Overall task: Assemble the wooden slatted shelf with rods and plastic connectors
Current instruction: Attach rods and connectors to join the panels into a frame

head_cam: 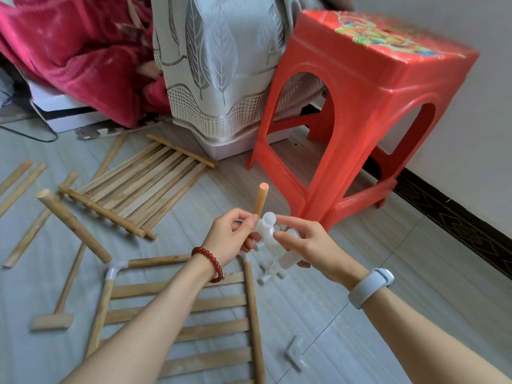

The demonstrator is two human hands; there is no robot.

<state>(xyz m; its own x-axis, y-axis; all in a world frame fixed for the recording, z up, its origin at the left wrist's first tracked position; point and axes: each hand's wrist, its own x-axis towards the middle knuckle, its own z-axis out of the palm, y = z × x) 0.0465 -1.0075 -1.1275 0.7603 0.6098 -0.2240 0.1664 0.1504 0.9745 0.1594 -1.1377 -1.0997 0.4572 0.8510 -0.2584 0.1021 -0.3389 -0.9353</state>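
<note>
At frame centre a wooden rod (259, 199) is pinched upright by the left hand (231, 241), while a white plastic connector (268, 227) is gripped by the right hand (304, 246), its socket turned up, seemingly for insertion. The slatted shelf panel (180, 314) lies on the floor below.

Matt wooden rod (260, 198), translucent smooth plastic connector (268, 227), glossy plastic stool (360, 106).

bare forearms, red bead bracelet (211, 263), pale grey wristband (370, 286)
</note>
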